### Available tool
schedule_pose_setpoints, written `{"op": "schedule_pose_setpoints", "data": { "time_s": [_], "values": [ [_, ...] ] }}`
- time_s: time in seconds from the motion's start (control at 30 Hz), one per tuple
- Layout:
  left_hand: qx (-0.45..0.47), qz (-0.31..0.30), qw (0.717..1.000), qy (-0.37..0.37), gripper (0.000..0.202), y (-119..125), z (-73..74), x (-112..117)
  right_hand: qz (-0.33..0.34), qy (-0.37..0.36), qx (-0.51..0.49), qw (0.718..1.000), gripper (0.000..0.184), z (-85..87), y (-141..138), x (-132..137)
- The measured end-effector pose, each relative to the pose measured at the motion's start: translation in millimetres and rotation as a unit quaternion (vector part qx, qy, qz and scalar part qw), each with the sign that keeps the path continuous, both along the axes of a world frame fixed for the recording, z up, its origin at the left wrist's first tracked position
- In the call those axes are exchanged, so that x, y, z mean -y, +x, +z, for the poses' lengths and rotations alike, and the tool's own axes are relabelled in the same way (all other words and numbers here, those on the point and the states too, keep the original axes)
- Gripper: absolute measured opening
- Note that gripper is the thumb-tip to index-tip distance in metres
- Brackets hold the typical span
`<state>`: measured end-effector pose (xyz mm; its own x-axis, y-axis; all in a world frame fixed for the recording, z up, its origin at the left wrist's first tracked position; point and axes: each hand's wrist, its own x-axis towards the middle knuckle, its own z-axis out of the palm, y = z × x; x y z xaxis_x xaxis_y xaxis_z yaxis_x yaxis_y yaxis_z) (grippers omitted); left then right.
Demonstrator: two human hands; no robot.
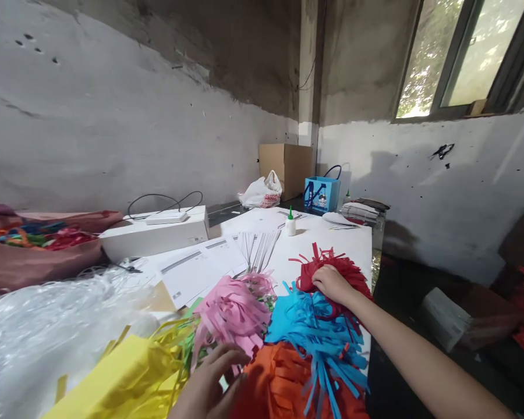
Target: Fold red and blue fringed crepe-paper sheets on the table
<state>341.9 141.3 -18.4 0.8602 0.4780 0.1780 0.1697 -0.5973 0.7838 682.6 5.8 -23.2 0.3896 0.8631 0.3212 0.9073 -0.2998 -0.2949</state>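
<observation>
My right hand (pixel 332 285) reaches to the far side of the piles, its fingers curled down onto a bundle of red fringed tissue paper (pixel 351 269). My left hand (pixel 212 378) is low in the view, fingers bent and thumb apart, with nothing visible between them. It hovers by pink fringed paper (pixel 233 308) and orange fringed paper (pixel 279 378); whether it touches either I cannot tell. Blue fringed paper (pixel 303 320) lies between the red and the orange. Yellow fringed paper (pixel 131 372) is left of my left hand, with some green strips beside it.
Printed white sheets (pixel 196 267) and a green-capped glue bottle (pixel 290 223) are on the white table. Clear plastic (pixel 61 337) heaps at left, near a white box (pixel 157 235). A white plastic bag (pixel 264 191), a cardboard box (pixel 283 169) and a blue bag (pixel 322 193) stand behind.
</observation>
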Motion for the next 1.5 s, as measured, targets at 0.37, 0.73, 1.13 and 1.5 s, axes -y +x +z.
{"op": "schedule_pose_setpoints", "data": {
  "time_s": [0.37,0.73,1.13,1.5],
  "values": [
    [-0.075,-0.061,0.992,0.079,0.014,184.0,23.3,-2.3,-0.042,0.008,-0.055,0.998,0.019,22.3,16.9,-2.8],
    [-0.128,-0.067,0.985,-0.098,0.028,265.9,-31.1,-17.3,-0.038,0.138,-0.154,0.978,0.015,-20.5,10.9,39.1],
    [-0.051,-0.046,0.958,-0.278,0.03,259.0,-34.7,-38.2,-0.083,0.179,-0.077,0.977,0.016,-27.4,0.0,49.5],
    [-0.048,-0.029,0.958,-0.281,0.029,259.2,-42.5,-38.5,0.04,0.021,0.1,0.994,0.011,16.9,-2.0,4.0]
  ]
}}
